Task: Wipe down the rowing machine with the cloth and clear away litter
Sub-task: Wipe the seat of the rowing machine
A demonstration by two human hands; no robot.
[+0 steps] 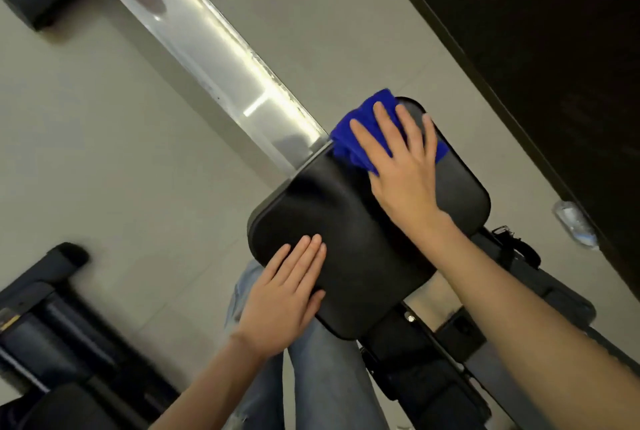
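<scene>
The rowing machine's black padded seat (346,222) fills the middle of the view, sitting on a long silver rail (207,45) that runs up to the left. A blue cloth (367,125) lies bunched on the seat's far end. My right hand (401,166) presses flat on the cloth with fingers spread. My left hand (284,294) rests flat on the seat's near left edge, fingers together, holding nothing. A crumpled clear plastic bottle (575,223) lies on the floor at the right, beside the dark wall.
Pale tiled floor (121,152) surrounds the machine. A dark wall panel (554,49) runs along the right. Black machine frame and foot straps (516,249) sit below the seat. Other dark equipment (45,325) stands at lower left. My jeans-clad legs (311,377) are below the seat.
</scene>
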